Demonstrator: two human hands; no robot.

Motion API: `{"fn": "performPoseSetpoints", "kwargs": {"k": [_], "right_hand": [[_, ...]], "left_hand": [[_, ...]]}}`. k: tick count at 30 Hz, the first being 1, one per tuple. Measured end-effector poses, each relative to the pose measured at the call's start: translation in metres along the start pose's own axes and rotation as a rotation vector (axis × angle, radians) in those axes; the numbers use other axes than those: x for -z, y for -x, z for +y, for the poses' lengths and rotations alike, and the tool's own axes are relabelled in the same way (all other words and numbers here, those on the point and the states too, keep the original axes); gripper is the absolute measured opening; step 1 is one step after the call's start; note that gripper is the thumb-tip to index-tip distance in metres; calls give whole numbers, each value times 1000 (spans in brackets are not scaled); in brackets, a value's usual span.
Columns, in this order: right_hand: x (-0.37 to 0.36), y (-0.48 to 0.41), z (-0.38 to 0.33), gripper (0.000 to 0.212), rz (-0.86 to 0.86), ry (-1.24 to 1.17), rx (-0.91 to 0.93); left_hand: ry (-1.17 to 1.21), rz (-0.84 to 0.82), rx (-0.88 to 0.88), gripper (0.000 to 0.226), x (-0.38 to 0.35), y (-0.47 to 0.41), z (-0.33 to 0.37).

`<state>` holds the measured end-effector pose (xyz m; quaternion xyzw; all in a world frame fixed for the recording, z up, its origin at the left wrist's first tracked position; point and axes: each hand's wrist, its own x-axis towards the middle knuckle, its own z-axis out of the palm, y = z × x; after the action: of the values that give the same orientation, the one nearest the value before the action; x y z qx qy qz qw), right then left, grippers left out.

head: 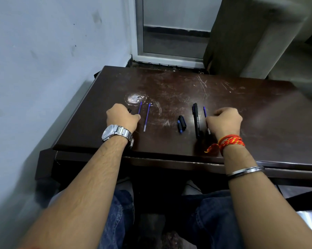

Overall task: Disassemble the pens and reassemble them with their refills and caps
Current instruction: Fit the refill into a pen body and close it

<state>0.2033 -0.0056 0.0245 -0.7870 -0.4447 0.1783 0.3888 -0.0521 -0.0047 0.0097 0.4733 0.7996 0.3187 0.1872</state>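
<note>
Lengthwise, black pen tip nearward.

Bare forearms: silver watch on the left, red-yellow thread (plus a steel bangle) right.

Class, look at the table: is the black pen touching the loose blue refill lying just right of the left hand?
Apart. The head view shows the black pen and that blue refill separated by bare table and small caps.

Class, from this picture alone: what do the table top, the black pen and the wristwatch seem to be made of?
Table top: likely dark varnished wood, glossy, with pale scratches. Black pen: probably plastic, smooth with printed lettering. Wristwatch: seemingly polished metal, with a bright silvery link band.
</note>
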Motion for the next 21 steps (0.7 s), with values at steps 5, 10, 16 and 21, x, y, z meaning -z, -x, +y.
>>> {"fn": "performPoseSetpoints", "kwargs": {"k": [5, 10, 16, 21], "right_hand": [[-3, -8, 8, 18, -129, 191, -67], [-6, -10, 7, 17, -157, 272, -37], [-9, -3, -1, 6, -206, 307, 8], [-12, 2, -16, 19, -236, 60, 32]], "left_hand": [[-7, -8, -45, 20, -1, 5, 4], [22, -7, -66, 21, -3, 6, 4], [312, -168, -89, 29, -8, 16, 19], [553, -403, -184, 22, -20, 24, 25]]}}
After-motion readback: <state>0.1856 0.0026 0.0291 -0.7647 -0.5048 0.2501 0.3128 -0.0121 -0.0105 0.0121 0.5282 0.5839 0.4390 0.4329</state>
